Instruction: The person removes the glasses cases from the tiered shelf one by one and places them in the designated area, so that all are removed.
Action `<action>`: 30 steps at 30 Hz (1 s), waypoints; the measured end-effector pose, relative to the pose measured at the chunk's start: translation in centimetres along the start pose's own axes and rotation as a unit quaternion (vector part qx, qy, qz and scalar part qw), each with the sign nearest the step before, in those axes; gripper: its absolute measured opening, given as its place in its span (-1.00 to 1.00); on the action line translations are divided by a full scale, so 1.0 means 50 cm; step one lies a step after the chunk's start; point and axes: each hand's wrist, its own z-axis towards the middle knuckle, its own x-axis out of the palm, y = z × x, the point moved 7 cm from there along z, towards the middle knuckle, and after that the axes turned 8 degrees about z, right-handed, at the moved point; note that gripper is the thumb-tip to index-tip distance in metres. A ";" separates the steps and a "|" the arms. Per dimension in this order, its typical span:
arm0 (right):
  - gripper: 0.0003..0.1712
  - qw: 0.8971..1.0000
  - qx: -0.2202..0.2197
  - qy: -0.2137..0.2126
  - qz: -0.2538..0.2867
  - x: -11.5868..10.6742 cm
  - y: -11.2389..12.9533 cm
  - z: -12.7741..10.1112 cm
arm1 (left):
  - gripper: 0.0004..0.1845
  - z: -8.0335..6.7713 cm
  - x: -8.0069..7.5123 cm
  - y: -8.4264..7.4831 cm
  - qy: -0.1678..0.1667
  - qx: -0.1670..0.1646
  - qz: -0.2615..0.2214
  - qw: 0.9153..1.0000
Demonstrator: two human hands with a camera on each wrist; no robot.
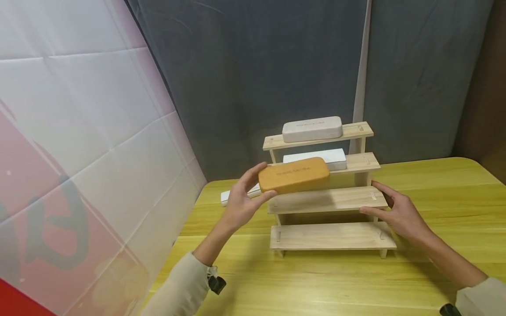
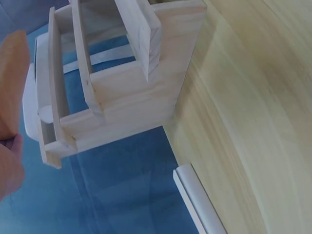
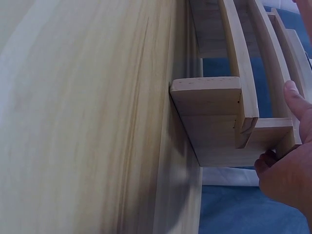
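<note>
left hand point(image 1: 240, 206): it's gripping the orange case point(image 1: 294, 174) by its left end, thumb curling under the front edge and fingers wrapping over the back, so the case is sticking out to the right of the palm

orange case: it's hanging in the air, roughly level, just in front of the rack's second shelf from the top and above the third one, not sitting on anything (from the left wrist view you only get an orange sliver at the frame edge)

right hand point(image 1: 397, 212): fingers are lying fairly straight and relaxed, thumb and fingertips touching the right end of the third shelf, holding nothing

wooden rack point(image 1: 330, 235): a four-step stair-type stand, sitting on the yellow table point(image 1: 435, 206); the two lower steps are lying bare

grey case point(image 1: 312, 128): it's resting on the top step

white case point(image 1: 316, 157): it's sitting on the second step, right behind the orange one

white box point(image 1: 227, 195): it's lying flat on the table behind the left hand, left of the rack

backdrop: grey curtain point(image 1: 253, 74) is hanging behind the table
</note>
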 end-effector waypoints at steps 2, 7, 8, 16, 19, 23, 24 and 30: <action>0.11 1.000 0.003 0.002 -0.005 0.000 0.000 -0.001 | -0.21 0.001 -0.008 0.005 -0.004 -0.002 0.002 1.000; 0.11 1.000 0.004 0.000 -0.015 -0.003 -0.001 -0.002 | -0.22 0.002 -0.030 0.016 -0.014 -0.008 0.005 1.000; 0.11 1.000 0.003 0.000 -0.015 -0.003 -0.001 -0.002 | -0.23 0.003 -0.035 0.018 -0.017 -0.009 0.006 1.000; 0.10 1.000 -0.001 -0.001 -0.015 -0.002 -0.004 0.000 | -0.25 0.003 -0.065 0.037 -0.031 -0.017 0.007 0.999; 0.10 1.000 0.002 0.000 -0.018 -0.002 -0.005 0.000 | -0.26 0.000 -0.073 0.045 -0.035 -0.023 0.009 0.999; 0.10 1.000 0.004 -0.002 -0.017 -0.002 -0.005 0.000 | -0.27 -0.003 -0.084 0.057 -0.041 -0.035 0.013 0.998; 0.10 1.000 0.004 -0.002 -0.018 -0.002 -0.005 0.000 | -0.27 -0.004 -0.087 0.061 -0.042 -0.039 0.012 0.998; 0.10 1.000 0.002 -0.005 -0.022 -0.002 -0.003 0.000 | -0.24 -0.008 -0.108 0.079 -0.058 -0.053 0.015 0.997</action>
